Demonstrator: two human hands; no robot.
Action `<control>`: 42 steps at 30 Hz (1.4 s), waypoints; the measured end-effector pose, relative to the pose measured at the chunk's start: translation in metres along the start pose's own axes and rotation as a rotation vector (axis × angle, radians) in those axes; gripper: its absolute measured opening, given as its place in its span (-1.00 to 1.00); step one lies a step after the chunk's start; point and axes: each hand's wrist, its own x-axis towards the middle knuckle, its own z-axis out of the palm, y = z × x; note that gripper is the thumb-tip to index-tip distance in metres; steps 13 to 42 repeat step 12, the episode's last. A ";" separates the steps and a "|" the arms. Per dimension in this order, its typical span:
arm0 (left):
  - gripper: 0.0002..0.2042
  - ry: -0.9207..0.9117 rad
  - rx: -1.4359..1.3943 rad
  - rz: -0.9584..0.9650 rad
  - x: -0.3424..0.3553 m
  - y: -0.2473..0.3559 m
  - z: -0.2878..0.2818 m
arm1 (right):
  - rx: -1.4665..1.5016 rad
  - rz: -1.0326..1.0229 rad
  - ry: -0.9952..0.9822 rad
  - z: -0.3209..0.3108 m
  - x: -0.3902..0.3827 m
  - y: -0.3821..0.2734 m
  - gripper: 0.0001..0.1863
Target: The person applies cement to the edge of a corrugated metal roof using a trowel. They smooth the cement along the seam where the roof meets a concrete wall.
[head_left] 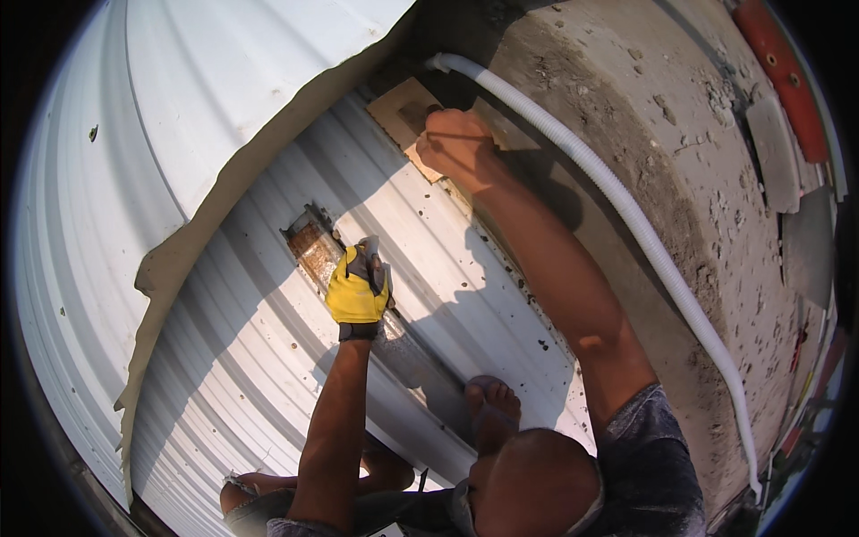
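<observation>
My right hand [458,148] is bare and closed round the handle of a flat, light-brown wooden float [399,109]. The float lies where the white ribbed metal sheet [429,233] meets the grey cement strip [546,201] beside it. In a yellow glove with dark grey parts, my left hand [358,286] is closed on a long metal channel [313,251] with rusty brown patches, which runs down along the sheet's ribs. The glove hides its middle, and its lower stretch [420,362] passes into shadow by my foot.
A white corrugated hose [617,183] curves along the rough concrete wall [662,170] on the right. At upper left, another metal sheet [215,80] overhangs with a jagged edge. My bare foot [492,403] rests on the ribbed sheet, among dark crumbs. A red beam [787,80] stands at far right.
</observation>
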 end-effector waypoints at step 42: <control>-0.63 -0.008 -0.005 0.003 0.002 0.000 0.001 | -0.065 0.019 -0.124 -0.010 0.018 -0.005 -0.59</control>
